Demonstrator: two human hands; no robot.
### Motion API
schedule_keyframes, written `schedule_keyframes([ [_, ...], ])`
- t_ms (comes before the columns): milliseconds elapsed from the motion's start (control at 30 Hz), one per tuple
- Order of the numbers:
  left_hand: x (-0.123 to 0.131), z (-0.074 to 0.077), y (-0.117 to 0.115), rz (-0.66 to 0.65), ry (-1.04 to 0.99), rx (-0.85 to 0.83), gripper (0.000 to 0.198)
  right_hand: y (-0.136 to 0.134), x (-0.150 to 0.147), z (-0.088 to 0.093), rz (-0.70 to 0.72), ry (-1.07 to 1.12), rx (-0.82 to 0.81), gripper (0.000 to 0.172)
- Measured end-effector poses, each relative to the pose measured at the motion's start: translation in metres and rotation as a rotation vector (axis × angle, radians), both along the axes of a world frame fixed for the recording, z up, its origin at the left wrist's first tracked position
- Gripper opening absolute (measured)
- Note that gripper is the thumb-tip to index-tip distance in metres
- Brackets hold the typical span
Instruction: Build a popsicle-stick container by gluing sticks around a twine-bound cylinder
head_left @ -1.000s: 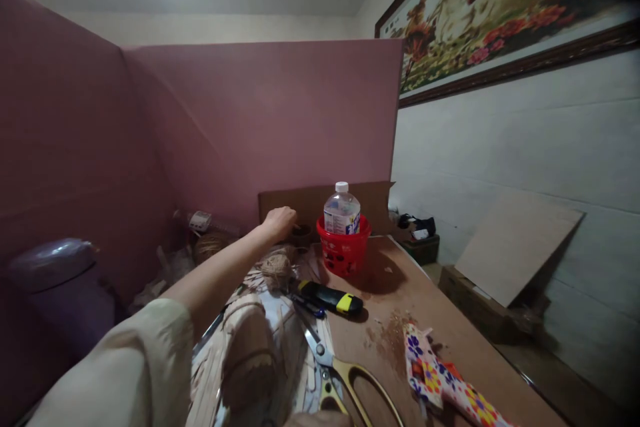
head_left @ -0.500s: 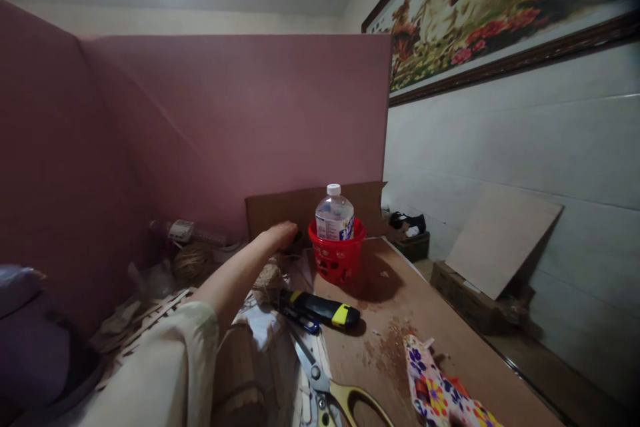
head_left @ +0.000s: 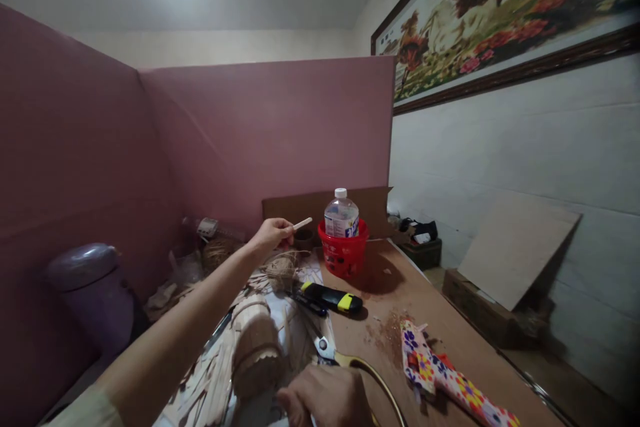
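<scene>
Pale and wooden, a slim stick now juts from the left hand, where none showed half a second ago; pinched in that grip, it seems freshly picked up. It is toward the counter's far edge, beside the glossy red bucket. Nearer lies fuzzy twine. Nearest, the curled right hand partly hides gold-handled scissors; its hold I cannot tell.

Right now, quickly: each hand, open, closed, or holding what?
Left hand: closed, pinching a thin pale stick.
Right hand: partly covers the gold-handled scissors in view; whether it grips anything cannot be told.
</scene>
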State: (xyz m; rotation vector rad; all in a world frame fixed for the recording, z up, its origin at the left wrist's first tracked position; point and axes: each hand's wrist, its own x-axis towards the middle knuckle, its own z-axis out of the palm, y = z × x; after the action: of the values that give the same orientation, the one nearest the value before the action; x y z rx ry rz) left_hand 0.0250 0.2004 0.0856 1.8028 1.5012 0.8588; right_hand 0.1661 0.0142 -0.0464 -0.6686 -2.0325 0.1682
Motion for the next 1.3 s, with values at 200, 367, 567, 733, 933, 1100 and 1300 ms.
schedule_keyframes([
  [200,0.023,-0.018,-0.106,-0.085,-0.360,0.025,0.026,0.000,0.002,0.016,-0.234,0.255,-0.085,0.031],
  [367,0.035,-0.038,-0.181,-0.077,-0.620,-0.030,0.030,-0.008,0.011,0.030,-0.262,0.534,-0.327,0.024],
  [567,0.034,-0.069,-0.211,-0.011,-0.711,-0.103,0.034,-0.008,0.010,0.039,-0.094,0.709,-0.595,0.026],
  [733,0.028,-0.094,-0.216,0.005,-0.697,-0.034,0.034,-0.004,0.008,0.040,0.073,0.747,-0.742,0.031],
  [933,0.029,-0.099,-0.222,0.005,-0.829,-0.122,0.034,-0.001,0.009,0.036,0.164,0.779,-0.894,0.030],
  [1100,0.028,-0.094,-0.222,0.018,-0.904,-0.308,0.038,-0.003,0.011,0.037,0.161,0.705,-0.862,0.029],
  [1300,0.021,-0.096,-0.218,0.032,-0.829,-0.259,0.038,0.000,0.012,0.041,0.245,0.762,-0.947,0.024],
])
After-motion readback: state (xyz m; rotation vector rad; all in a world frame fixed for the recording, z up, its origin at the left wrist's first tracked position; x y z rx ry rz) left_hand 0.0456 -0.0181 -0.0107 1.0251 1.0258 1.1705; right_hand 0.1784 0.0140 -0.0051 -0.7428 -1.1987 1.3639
